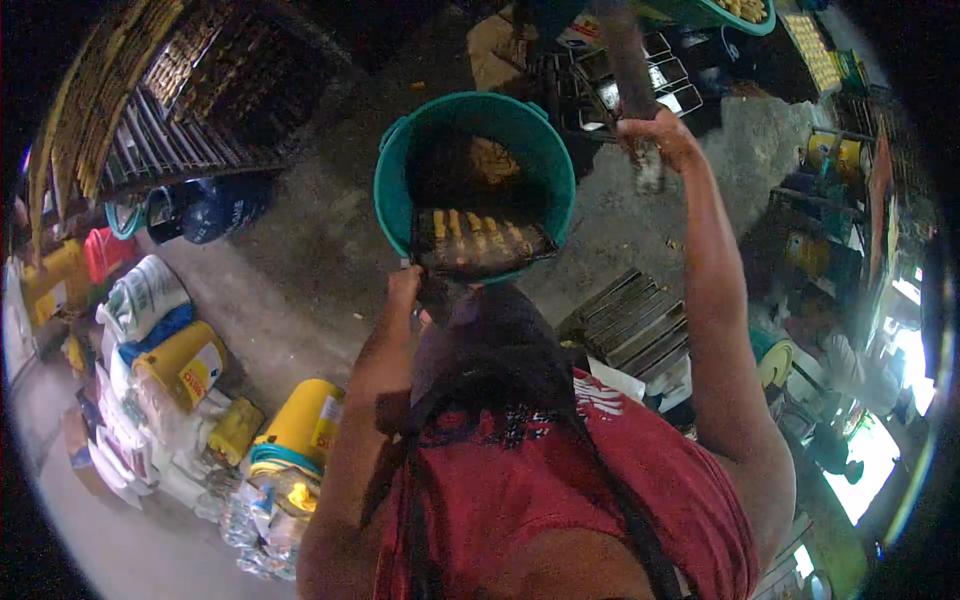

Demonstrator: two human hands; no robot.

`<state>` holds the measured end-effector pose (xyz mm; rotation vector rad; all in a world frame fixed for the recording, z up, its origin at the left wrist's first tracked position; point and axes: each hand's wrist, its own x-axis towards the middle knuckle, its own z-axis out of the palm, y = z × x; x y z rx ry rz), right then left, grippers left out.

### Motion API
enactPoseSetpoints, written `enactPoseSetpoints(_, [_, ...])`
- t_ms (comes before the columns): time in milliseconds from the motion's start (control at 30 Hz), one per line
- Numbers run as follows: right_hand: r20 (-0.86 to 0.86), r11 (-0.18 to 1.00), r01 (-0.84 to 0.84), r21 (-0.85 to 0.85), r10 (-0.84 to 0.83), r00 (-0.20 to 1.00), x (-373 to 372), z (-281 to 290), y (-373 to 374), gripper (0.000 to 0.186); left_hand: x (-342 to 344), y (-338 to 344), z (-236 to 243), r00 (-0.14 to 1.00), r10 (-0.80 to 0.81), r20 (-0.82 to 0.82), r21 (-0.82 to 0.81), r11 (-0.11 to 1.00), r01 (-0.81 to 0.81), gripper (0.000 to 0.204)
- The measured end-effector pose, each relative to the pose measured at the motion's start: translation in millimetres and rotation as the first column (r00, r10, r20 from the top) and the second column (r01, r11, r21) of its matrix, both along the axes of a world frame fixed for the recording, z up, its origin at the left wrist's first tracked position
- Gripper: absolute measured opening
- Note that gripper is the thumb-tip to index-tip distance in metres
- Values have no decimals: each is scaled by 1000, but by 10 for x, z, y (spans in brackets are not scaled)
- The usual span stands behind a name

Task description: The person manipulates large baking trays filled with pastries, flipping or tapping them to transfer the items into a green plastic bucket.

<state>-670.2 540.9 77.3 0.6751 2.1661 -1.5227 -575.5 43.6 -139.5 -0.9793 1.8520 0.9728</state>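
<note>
**Left hand on a dark tray, right hand round a thick rod**

At far left we had a slatted rack, with white sacks and a yellow bucket below it. Another yellow bucket stood nearer our left forearm.

Our left hand was closed on the near left corner of the dark tray, some of its fingers hidden from us. The tray lay across the near part of the mouth of a round teal tub, with a row of pale golden sticks on it. Deeper in the tub we saw a light brown heap, too dim to name.

To the right, our right hand was raised, its fingers wrapped around the thick rod, well apart from the tray. A stack of slatted dark pans lay between the tub and our right forearm. Beyond the right hand stood wire frames and a green basin of pale pieces.
</note>
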Motion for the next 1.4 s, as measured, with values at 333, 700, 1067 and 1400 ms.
enactPoseSetpoints(333, [627, 533, -839, 109, 618, 475, 505, -571, -482, 37, 83, 11, 23, 973, 9, -231, 134, 991, 23, 25])
enactPoseSetpoints(700, [512, 649, -759, -52, 670, 538, 687, -1030, -714, 34, 154, -69, -285, 978, -207, -17, -31, 978, 206, 32])
enactPoseSetpoints(1067, [-107, 997, -11, -71, 3, 994, -174, -80, -558, 41, 111, 33, -292, 982, -5, 189, -83, 996, 21, 30])
enactPoseSetpoints(1400, [578, 470, -865, 174, 662, 477, 434, -965, -446, 38, 121, 1, -130, 999, 48, -16, 78, 996, -46, 28])
